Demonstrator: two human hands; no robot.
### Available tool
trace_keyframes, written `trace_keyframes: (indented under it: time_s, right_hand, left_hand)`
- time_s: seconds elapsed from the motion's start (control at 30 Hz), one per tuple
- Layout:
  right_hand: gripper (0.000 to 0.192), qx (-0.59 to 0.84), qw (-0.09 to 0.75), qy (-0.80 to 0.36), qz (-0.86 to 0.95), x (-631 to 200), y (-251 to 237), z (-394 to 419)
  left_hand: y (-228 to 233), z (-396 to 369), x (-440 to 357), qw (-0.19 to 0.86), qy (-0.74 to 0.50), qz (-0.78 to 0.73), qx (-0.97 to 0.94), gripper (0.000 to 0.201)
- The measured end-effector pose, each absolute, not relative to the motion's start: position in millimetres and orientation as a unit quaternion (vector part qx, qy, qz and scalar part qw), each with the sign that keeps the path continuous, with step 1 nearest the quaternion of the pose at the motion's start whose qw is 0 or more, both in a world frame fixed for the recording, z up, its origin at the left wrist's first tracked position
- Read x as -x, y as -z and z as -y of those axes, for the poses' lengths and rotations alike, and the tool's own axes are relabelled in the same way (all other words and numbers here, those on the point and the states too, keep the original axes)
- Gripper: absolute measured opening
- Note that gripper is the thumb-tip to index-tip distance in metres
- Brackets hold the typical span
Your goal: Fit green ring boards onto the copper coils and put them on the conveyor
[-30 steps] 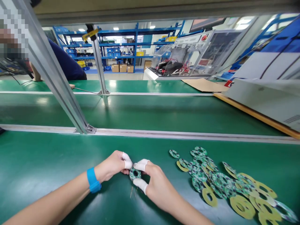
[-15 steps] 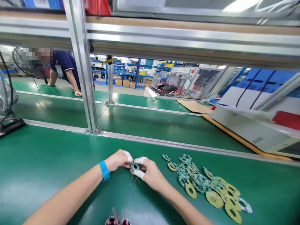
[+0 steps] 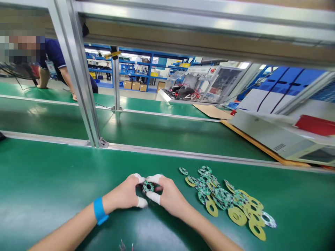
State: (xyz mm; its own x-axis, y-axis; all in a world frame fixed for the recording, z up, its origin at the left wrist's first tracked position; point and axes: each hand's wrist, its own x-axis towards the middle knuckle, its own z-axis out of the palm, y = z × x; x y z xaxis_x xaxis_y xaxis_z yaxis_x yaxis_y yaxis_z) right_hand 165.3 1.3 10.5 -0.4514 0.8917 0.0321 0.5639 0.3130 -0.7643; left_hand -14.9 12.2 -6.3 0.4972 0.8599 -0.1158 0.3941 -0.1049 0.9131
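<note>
My right hand [image 3: 170, 195], with white finger cots on thumb and finger, pinches a ring-shaped green circuit board [image 3: 148, 187] just above the green bench. Something dark sits beneath the board, mostly hidden. My left hand [image 3: 125, 193], also in white finger cots and with a blue wristband [image 3: 100, 211], curves around the board's left side. Its upper fingertip meets the board's edge, while its other white-covered tip is apart, below the board. Right of my hands lies a loose pile of ring-shaped circuit boards [image 3: 222, 197], some green side up, others yellow side up.
Thin wire ends [image 3: 123, 246] show at the bottom edge. A metal upright [image 3: 78, 73] and a low rail [image 3: 162, 151] border the bench's far side. A grey-white cabinet [image 3: 267, 136] stands at the right. Across the benches, a person in dark blue [image 3: 53, 52] leans on a green surface.
My left hand has shifted and turned, its fingers now spread around the board instead of gripping beside it. The view has tilted down and right; the red-wound parts at the bottom have mostly left it.
</note>
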Motion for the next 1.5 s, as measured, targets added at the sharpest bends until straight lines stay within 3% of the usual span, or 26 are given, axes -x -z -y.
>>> trace_keyframes:
  time_s: [0.1, 0.4, 1.5]
  right_hand:
    - [0.032, 0.484, 0.226, -0.356, 0.767, -165, -12, -2]
    - [0.023, 0.483, 0.195, -0.33, 0.788, -164, -20, -2]
    - [0.021, 0.512, 0.22, -0.373, 0.742, -163, -10, -4]
  left_hand:
    - [7, -6, 7, 0.386, -0.225, -0.467, -0.764, 0.032]
    - [10, -6, 1, 0.287, -0.19, -0.484, -0.805, 0.019]
    - [14, -5, -2, 0.241, -0.184, -0.479, -0.824, 0.014]
